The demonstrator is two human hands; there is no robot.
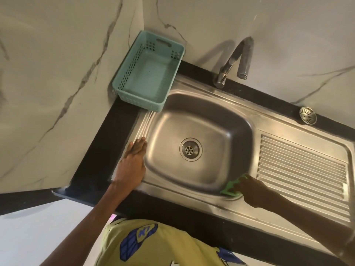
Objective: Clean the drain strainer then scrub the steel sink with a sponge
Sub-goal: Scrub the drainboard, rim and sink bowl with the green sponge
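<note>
The steel sink (211, 120) fills the middle of the view, with its open drain (190, 149) in the basin floor. The round steel drain strainer (308, 115) lies on the sink's back rim at the far right. My right hand (251, 191) grips a green sponge (231, 187) and holds it against the basin's front right corner. My left hand (133, 162) lies flat with straight fingers on the sink's left rim, holding nothing.
A teal plastic basket (148, 73) stands in the back left corner against the marble wall. The steel tap (230, 64) rises behind the basin. A ribbed draining board (301, 169) lies to the right. A black countertop (107, 148) frames the sink.
</note>
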